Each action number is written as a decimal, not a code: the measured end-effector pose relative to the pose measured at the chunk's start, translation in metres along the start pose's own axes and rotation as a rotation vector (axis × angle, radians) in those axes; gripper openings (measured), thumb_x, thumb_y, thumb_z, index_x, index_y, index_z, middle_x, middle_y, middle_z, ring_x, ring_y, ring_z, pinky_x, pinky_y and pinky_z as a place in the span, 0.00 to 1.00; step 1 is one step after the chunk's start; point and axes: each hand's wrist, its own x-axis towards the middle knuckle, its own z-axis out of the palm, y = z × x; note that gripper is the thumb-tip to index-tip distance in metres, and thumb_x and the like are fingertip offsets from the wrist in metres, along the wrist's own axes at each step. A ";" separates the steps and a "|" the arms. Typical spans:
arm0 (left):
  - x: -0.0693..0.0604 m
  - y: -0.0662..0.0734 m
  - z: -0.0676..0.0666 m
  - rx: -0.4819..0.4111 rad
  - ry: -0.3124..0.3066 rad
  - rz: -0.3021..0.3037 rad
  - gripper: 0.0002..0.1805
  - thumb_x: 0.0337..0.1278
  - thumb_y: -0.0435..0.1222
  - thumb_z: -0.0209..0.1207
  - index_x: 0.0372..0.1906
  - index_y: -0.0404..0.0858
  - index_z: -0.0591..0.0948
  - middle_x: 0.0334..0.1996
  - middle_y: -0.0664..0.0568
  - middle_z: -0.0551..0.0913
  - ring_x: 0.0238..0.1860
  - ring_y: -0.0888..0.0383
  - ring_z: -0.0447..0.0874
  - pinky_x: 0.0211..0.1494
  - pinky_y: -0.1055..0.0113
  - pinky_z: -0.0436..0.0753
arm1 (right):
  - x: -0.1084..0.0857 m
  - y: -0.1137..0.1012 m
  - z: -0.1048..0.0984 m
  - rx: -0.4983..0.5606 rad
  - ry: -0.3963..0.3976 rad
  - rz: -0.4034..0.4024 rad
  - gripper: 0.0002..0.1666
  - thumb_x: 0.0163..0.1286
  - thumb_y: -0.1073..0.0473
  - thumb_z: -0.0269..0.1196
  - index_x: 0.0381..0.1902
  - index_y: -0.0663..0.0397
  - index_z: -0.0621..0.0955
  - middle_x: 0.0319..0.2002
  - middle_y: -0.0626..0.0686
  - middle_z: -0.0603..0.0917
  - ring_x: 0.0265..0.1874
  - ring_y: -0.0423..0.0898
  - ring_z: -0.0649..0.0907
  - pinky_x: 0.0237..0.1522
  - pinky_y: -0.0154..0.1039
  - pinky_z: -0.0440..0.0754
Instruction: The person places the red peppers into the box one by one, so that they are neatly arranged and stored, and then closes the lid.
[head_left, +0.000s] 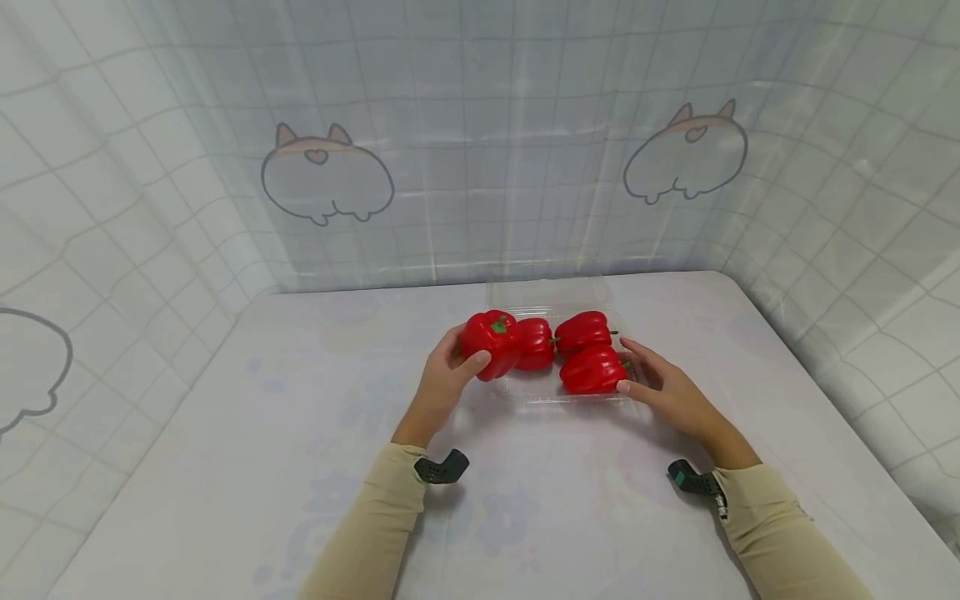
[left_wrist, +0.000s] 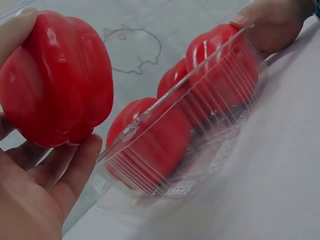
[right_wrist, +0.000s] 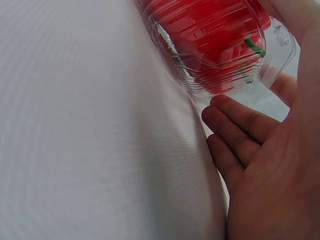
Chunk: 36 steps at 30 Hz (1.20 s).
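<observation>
My left hand (head_left: 444,375) grips a red bell pepper (head_left: 491,342) with a green stem, lifted at the left end of a clear plastic container (head_left: 525,385). In the left wrist view this bell pepper (left_wrist: 60,80) is between thumb and fingers, apart from the container wall. Three more red bell peppers lie inside: one at the left (head_left: 535,344), one at the back right (head_left: 583,332) and one at the front right (head_left: 592,371). My right hand (head_left: 671,396) holds the container's right end with thumb and index finger; its other fingers extend loosely beside it in the right wrist view.
The container's clear lid (head_left: 551,292) lies folded back toward the rear wall. Everything stands on a pale, faintly patterned table (head_left: 300,467). A grid-patterned curtain (head_left: 487,167) with animal drawings encloses the back and sides.
</observation>
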 end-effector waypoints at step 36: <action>0.001 0.004 0.006 0.151 0.047 0.015 0.36 0.63 0.58 0.61 0.72 0.51 0.69 0.65 0.55 0.74 0.64 0.54 0.72 0.58 0.54 0.81 | 0.002 -0.001 0.000 -0.004 -0.008 0.033 0.50 0.67 0.41 0.66 0.80 0.41 0.56 0.73 0.60 0.67 0.72 0.60 0.65 0.65 0.60 0.69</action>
